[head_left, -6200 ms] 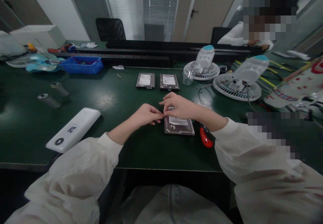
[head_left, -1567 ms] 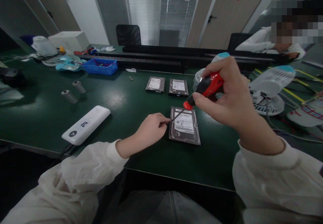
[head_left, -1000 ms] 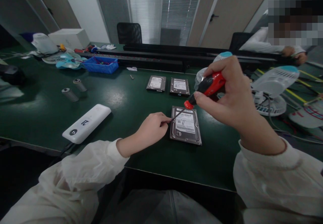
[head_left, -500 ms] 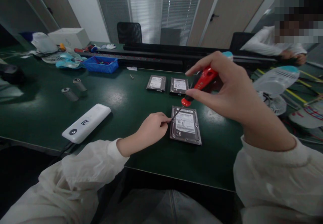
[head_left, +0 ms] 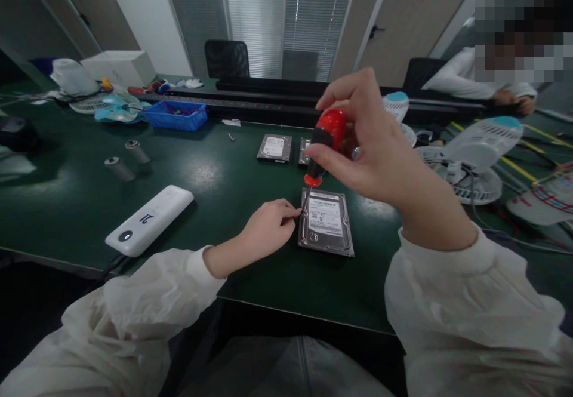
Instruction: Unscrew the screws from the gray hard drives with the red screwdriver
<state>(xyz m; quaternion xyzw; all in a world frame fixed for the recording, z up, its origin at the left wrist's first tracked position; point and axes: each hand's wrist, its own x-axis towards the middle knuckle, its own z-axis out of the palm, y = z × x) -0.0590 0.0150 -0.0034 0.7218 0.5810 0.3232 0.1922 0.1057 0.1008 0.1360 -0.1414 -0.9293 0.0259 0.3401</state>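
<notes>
A hard drive lies label up on the green table in front of me. My right hand grips a red and black screwdriver above it, thumb on one side of the handle and fingers on the other. The shaft slants down to the drive's left edge. At that spot the thumb and fingertips of my left hand are pinched together close by the tip; whatever is between them is too small to make out. Two more hard drives lie farther back, one in plain sight, the other partly covered by my right hand.
A white power bank with a cable lies at left, beyond it two metal cylinders. Farther back are a blue basket and long black bars. White fans stand at right; another person sits behind them.
My right hand has shifted left and turned about the handle, bringing the screwdriver more upright. Its tip stays by the drive's left edge. My left hand keeps its pinch there.
</notes>
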